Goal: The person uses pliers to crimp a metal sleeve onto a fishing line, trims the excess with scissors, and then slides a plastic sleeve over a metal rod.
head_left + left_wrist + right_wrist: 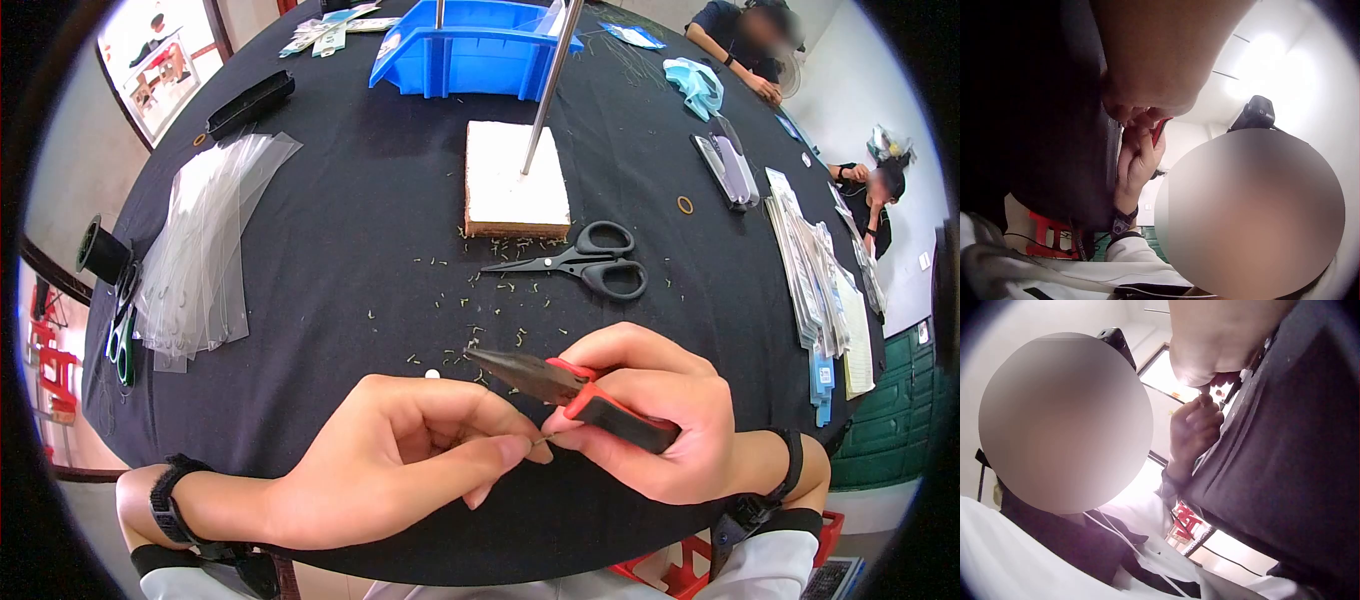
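In the head view, my right hand [692, 405] grips needle-nose pliers [530, 376] with red and black handles, their dark jaws pointing left over the black tablecloth. Thumb and index finger of my left hand [395, 455] pinch a tiny thin strand [542, 439], and the right fingertips meet its other end. What the strand is I cannot tell. Both wrist views show the hands close together near the table edge, with the strand hidden there. Black scissors [570, 263] lie beyond the hands, among many small curled clippings [520, 336].
A white-topped block [510, 170] holds a metal rod [553, 90], with a blue bin [470, 60] behind. Clear plastic sleeves [205, 250], green-handled scissors [122, 350] and a black spool [100, 250] lie left. A stapler [728, 170] and packets [805, 265] lie right. Two people sit beyond.
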Motion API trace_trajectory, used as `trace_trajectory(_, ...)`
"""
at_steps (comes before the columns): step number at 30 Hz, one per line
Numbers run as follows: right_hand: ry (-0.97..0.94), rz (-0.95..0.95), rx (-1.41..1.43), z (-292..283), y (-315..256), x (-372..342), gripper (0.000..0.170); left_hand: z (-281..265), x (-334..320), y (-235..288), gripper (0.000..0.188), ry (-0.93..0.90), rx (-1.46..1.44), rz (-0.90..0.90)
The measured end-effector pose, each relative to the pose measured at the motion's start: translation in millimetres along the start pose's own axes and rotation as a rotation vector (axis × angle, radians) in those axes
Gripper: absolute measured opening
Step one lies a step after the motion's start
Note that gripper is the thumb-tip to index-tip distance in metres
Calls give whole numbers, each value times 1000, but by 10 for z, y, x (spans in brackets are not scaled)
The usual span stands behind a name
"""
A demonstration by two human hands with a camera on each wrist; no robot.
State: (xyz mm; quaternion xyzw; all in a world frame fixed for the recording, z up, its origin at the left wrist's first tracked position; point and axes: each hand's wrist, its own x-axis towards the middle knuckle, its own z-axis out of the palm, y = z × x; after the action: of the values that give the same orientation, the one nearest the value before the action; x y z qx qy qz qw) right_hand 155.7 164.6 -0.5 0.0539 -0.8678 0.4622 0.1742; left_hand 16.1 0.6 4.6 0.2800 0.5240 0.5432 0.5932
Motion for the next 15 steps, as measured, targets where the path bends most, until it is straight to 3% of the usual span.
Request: trace_trajectory(15, 13, 2, 23, 2, -3, -4, 18, -28, -10, 5, 16, -48, 2, -7)
